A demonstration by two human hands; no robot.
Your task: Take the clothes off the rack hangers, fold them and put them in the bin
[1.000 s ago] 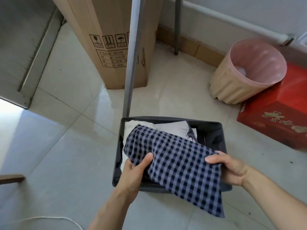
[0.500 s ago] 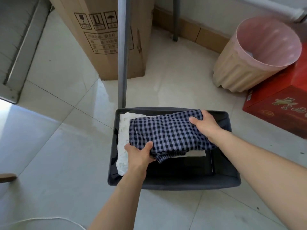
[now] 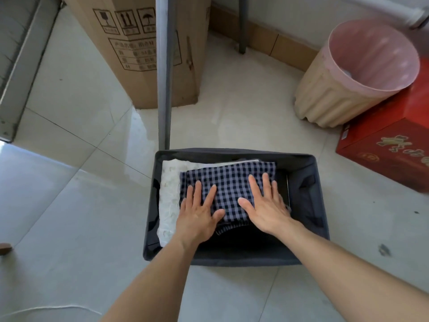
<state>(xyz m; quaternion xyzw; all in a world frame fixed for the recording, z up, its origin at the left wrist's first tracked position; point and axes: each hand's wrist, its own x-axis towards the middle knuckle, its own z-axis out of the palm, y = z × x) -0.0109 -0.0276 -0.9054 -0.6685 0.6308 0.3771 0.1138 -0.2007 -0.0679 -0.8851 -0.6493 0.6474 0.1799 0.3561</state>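
Note:
A dark grey fabric bin (image 3: 308,173) stands on the tiled floor in front of me. Inside it lies a folded blue-and-black checked garment (image 3: 232,180) on top of other folded clothes, with a white textured garment (image 3: 168,189) showing at its left. My left hand (image 3: 197,212) and my right hand (image 3: 267,203) both press flat on the checked garment, fingers straight and spread. The near part of the bin's inside is dark and bare.
A grey rack pole (image 3: 163,73) rises just behind the bin, and a second pole (image 3: 242,24) stands farther back. A tall cardboard box (image 3: 139,43) is behind the pole. A pink wastebasket (image 3: 352,73) and a red box (image 3: 390,145) sit at the right.
Both hands lowered the checked garment into the bin, let go of their grip and now lie flat on top of it.

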